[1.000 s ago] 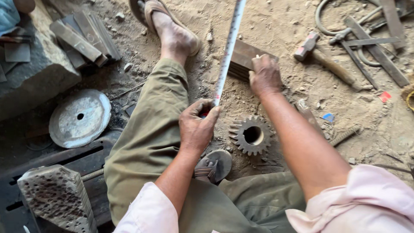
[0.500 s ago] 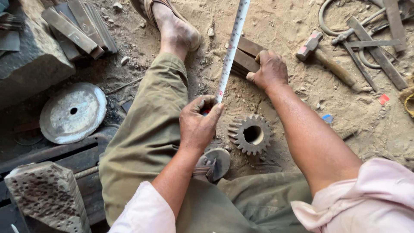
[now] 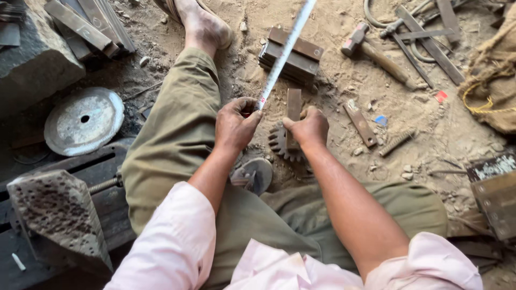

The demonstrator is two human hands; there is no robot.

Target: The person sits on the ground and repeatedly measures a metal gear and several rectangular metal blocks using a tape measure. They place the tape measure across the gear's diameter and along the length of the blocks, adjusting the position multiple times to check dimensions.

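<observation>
My left hand (image 3: 235,126) is closed on the case end of a white measuring tape (image 3: 286,49), whose blade runs up and away past my bare foot (image 3: 203,24). My right hand (image 3: 310,129) grips a short flat rusty metal bar (image 3: 294,104), holding it upright over a toothed steel gear (image 3: 278,142) that lies on the sandy ground between my legs. The hand and bar cover most of the gear. Just beyond the bar sits a stack of similar flat bars (image 3: 293,53).
A hammer (image 3: 376,53) and long metal strips (image 3: 430,37) lie at the upper right, beside a burlap sack (image 3: 492,80). A round metal disc (image 3: 83,121) and a stone block (image 3: 32,53) are at the left. A pitted metal block (image 3: 54,212) stands at the lower left.
My right hand left the stack of bars and came back toward me with one flat bar, which now stands over the gear. The left hand kept hold of the tape.
</observation>
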